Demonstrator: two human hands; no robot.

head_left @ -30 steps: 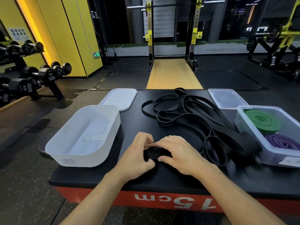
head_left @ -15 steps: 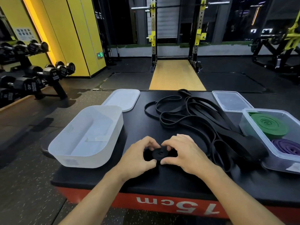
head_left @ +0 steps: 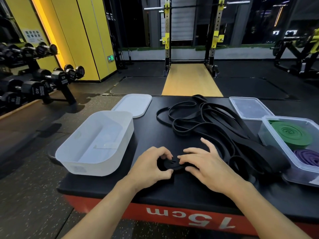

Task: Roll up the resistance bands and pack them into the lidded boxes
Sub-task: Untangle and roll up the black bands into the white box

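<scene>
- Clasping from both sides, the grip of the left hand (head_left: 151,163) curls round the left rim of a small, flat, tightly wound coil of black rubber band (head_left: 172,163). The right hand (head_left: 207,168) nips the opposite rim between thumb and forefinger, its other fingers fanned out straight.
- That coil lies flat on the matte black padded counter (head_left: 146,131), low in the centre of the frame, between the two hands.
- Its unwound length appears to run rightward under the right hand into the tangled heap of loose black rubber bands (head_left: 215,125) at centre right. The slack to be taken in therefore likely lies to the right, nearer the right hand.
- A frosted white plastic box (head_left: 96,144), open, with rounded corners, sits just left of the left hand, with its flat white lid (head_left: 133,105) behind it.
- At the right edge, a clear plastic box (head_left: 269,121) holds a ridged green spiral roll (head_left: 291,135) and a purple roll (head_left: 307,156), with a clear lid (head_left: 250,107) behind.
</scene>
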